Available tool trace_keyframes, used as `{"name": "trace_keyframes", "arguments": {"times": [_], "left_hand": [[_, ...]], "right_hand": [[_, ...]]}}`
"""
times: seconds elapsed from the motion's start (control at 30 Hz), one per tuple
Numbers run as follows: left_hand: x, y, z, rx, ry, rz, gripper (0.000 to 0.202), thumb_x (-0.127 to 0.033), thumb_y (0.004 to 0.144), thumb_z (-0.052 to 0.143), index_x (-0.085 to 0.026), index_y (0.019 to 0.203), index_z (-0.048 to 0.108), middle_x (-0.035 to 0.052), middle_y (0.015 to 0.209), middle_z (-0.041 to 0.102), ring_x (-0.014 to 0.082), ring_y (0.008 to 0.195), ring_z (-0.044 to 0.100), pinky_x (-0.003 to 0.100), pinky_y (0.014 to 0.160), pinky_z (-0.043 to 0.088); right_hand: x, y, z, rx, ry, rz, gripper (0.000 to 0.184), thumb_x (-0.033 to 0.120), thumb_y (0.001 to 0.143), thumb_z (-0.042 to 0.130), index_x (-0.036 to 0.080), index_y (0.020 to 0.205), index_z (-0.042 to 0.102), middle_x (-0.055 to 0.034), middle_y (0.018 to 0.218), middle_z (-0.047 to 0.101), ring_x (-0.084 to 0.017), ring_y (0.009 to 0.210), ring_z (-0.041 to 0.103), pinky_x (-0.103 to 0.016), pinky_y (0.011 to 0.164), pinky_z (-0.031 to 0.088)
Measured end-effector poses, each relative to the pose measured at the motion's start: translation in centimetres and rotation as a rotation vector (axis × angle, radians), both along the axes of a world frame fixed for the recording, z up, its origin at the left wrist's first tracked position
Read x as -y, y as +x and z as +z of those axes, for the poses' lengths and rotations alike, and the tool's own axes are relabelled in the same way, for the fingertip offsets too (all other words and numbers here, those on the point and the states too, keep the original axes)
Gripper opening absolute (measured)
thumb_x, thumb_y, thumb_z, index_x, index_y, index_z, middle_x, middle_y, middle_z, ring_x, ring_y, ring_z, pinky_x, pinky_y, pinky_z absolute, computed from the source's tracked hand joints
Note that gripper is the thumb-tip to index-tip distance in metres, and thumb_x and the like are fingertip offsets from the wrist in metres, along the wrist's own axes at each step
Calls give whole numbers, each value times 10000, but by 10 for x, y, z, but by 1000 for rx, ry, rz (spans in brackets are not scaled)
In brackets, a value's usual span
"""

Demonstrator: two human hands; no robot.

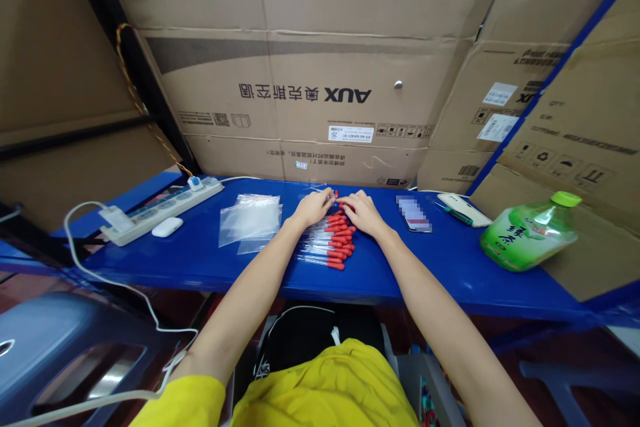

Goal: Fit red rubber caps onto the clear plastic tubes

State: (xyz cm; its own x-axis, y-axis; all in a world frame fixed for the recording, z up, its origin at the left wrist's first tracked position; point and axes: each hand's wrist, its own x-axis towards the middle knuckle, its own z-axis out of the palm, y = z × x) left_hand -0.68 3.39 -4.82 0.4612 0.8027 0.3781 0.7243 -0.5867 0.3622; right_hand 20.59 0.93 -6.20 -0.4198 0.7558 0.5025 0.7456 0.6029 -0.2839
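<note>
Two bare hands work over the far end of a row of red-bulbed droppers (341, 245) lying on the blue surface (373, 273). The droppers lie side by side, their clear stems pointing to 9 o'clock and their red bulbs to 3 o'clock. Taking the row as the clock's centre, the left hand (316, 207) is at 11 o'clock, its fingers curled in with the tips close together. The right hand (364, 213) is at 1 o'clock, fingers bent, reaching toward the farthest red bulbs. The fingertips of both come near each other there; I cannot tell whether they pinch a dropper.

Clear plastic bags (253, 220) lie overlapped at 10 o'clock, near the stems. Farther out, toward 9 o'clock, are a small white case (167, 227) and a white power strip (167, 209). A phone (415, 215) lies at 2 o'clock, and beyond it, toward 3 o'clock, a green-handled tool (458, 215) and a green bottle (527, 238), which appears tilted. Printed cardboard (325, 0) stands at 12 o'clock.
</note>
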Motion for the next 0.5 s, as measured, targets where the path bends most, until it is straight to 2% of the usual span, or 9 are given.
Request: {"name": "trace_keyframes", "arguments": {"times": [0.13,0.23,0.37,0.5], "left_hand": [[1,2,2,21,-4,11,313,-444,1055,404,-237,1115,631,84,1025,754,255,959,715,311,799,492],[3,3,6,49,0,-9,351,-462,1062,377,-226,1102,634,82,992,753,252,954,714,310,801,487],[6,6,9,79,2,-59,367,-446,1071,356,-221,1044,644,76,992,752,234,978,708,296,828,479],[8,8,12,120,15,-108,364,-445,1075,341,-227,1028,628,59,988,742,221,942,699,290,811,467]], "right_hand": [[0,2,1,-90,20,-38,210,231,984,538,249,1100,713,-78,960,711,-267,982,552,-405,866,432],[-1,4,2,-310,13,-77,119,260,925,599,227,1025,653,-59,890,697,-240,873,599,-383,823,476],[-1,4,5,-604,-6,-64,185,327,860,637,221,998,575,-36,863,691,-208,759,633,-354,756,512],[4,0,10,-654,-53,31,227,363,860,611,219,1035,614,-41,879,724,-212,765,667,-356,744,535]]}}
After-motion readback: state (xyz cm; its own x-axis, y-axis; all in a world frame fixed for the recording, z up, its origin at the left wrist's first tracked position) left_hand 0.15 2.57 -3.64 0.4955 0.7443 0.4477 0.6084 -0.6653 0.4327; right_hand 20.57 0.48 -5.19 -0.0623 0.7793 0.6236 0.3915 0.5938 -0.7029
